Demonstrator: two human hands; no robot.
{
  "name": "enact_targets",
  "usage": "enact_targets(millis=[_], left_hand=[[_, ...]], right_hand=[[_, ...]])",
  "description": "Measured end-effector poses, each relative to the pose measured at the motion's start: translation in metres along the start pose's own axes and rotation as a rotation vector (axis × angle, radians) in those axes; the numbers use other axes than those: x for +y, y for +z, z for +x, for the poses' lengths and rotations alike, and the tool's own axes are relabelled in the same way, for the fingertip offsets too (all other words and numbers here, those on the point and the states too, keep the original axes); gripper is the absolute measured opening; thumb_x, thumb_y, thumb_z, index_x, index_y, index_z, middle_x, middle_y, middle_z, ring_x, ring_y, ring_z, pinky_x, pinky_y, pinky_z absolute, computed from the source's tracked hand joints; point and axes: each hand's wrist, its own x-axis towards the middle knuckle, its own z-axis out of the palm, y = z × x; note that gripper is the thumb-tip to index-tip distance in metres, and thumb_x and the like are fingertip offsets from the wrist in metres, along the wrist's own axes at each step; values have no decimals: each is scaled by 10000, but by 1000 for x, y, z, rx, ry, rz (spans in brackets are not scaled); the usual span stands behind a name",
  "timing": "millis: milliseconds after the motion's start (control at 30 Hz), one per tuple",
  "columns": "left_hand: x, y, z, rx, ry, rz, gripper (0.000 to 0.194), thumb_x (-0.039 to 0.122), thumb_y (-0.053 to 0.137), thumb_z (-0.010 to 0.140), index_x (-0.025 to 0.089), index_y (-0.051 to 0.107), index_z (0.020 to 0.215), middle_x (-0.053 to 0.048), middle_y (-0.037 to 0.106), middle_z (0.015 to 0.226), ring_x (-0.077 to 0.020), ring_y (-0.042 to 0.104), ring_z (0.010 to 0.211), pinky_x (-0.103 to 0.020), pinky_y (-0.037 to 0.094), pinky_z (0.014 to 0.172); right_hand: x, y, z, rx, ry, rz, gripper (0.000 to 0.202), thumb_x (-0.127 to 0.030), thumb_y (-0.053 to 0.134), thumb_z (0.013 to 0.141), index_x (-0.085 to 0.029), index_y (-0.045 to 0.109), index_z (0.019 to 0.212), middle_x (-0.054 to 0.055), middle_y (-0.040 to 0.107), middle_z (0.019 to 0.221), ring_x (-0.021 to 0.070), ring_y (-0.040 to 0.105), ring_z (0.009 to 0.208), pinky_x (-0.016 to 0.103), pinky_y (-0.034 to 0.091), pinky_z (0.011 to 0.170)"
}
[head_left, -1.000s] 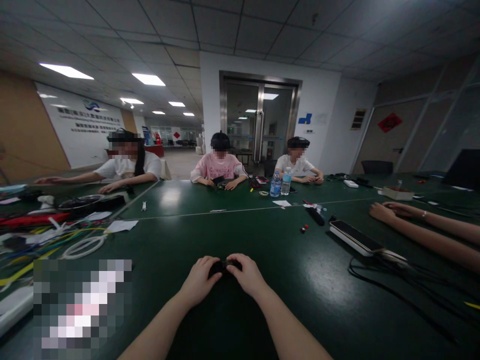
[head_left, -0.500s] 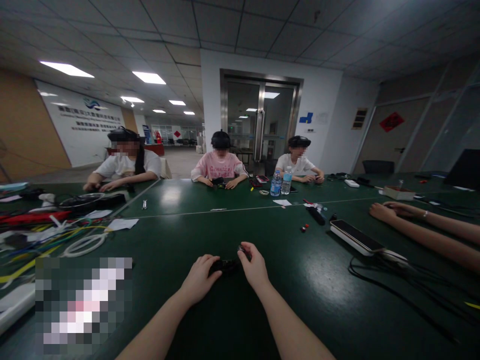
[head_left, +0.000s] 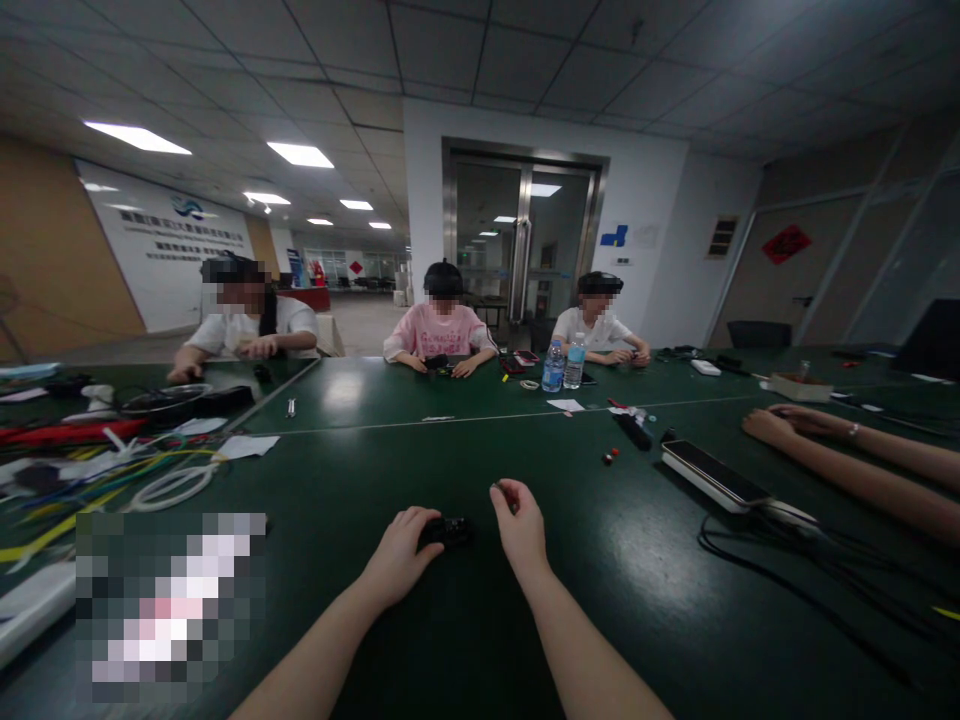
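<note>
My left hand [head_left: 401,560] is closed around the left end of a small black boxy device [head_left: 454,531], its thumb on the near side and its fingers over the far side. The device rests low over the green table; its exact kind is too dark to make out. To the right of it, apart from the device, my right hand [head_left: 523,530] is raised with thumb and fingertips pinched together. A tiny dark piece shows at those fingertips, too small to name.
Cables [head_left: 169,488] and a blurred-out patch [head_left: 172,605] lie to the left. On the right are a phone on a white box [head_left: 712,478], black cords [head_left: 802,580] and a co-worker's arms [head_left: 885,460]. Two water bottles [head_left: 562,365] stand farther off, before people seated opposite.
My right hand has moved a little to the right, away from the black device, and its fingers have curled in more. My left hand has stayed on the device.
</note>
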Motion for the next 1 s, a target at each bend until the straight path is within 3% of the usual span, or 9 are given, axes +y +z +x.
enact_targets(millis=[133, 400, 533, 767, 1000], left_hand=[[2, -1, 0, -9, -12, 8, 430, 341, 518, 763, 203, 517, 1171, -63, 528, 1189, -225, 464, 1121, -361, 359, 965], [10, -5, -1, -31, -36, 28, 431, 341, 495, 766, 191, 519, 1169, -69, 535, 1193, -230, 470, 1116, -364, 369, 960], [7, -3, 0, -7, 9, 27, 414, 333, 497, 766, 189, 528, 1153, -72, 548, 1167, -230, 476, 1100, -362, 376, 954], [8, -3, -1, -18, 10, 19, 417, 328, 496, 769, 189, 520, 1162, -70, 542, 1175, -228, 468, 1114, -355, 369, 961], [9, -3, 0, -9, 12, 36, 396, 304, 490, 765, 194, 532, 1142, -73, 551, 1168, -227, 476, 1108, -361, 359, 968]], right_hand=[[2, 3, 1, -39, -53, -56, 342, -338, 502, 787, -204, 550, 1098, 55, 612, 1088, 200, 563, 1019, 313, 458, 859], [-7, 7, -10, -360, -157, -218, 280, -350, 572, 744, -261, 640, 1001, 10, 620, 1047, 194, 542, 1032, 325, 406, 893], [-11, 9, -15, -402, -256, -280, 246, -340, 576, 757, -313, 640, 993, -21, 619, 1058, 190, 511, 1067, 340, 366, 925], [-10, 13, -13, -455, -201, -413, 245, -352, 596, 744, -349, 647, 984, -35, 614, 1093, 218, 484, 1090, 402, 312, 952], [-10, 15, -14, -432, -296, -451, 225, -294, 588, 761, -338, 644, 975, -26, 621, 1086, 205, 502, 1068, 385, 312, 942]])
